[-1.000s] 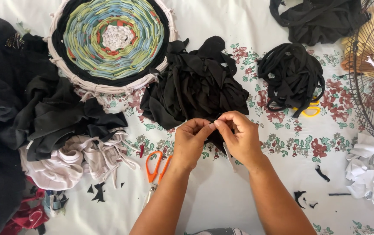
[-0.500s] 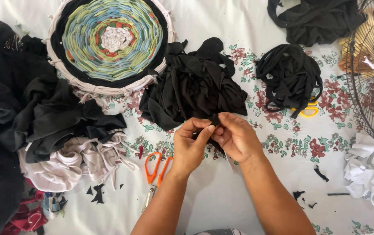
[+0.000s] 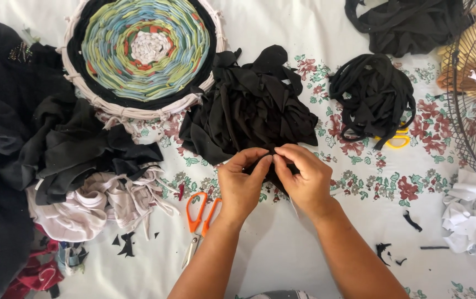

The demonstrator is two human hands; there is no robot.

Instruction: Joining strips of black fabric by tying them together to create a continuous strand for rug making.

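Fingertips meet at the near edge of the black fabric pile [image 3: 251, 105], and both hands are busy on one dark strip [image 3: 274, 161]. The left hand [image 3: 242, 185] pinches it between thumb and forefinger, closed on the cloth; the right hand [image 3: 304, 182] does the same from the other side, its fingers curled shut on the same piece, the two hands touching at the tips. The strip sits just in front of the pile, over the floral tablecloth [image 3: 359, 182], mostly hidden by the fingers.

By the look of it, this is soft, light jersey: limp, stretchy, no stiffness at all, unlikely to slip but liable to curl and sag. A pinch near an end looks like the sensible grip, and that is where both hands have it.

Its long axis cannot be read for certain. The short visible bit seems to run away from the person, toward the pile.

Orange-handled scissors [image 3: 198, 221] lie just left of the left wrist, points toward the person. The round woven mat on its hoop [image 3: 141, 52] lies beyond, with a coil of black strips [image 3: 372, 94] to the right.
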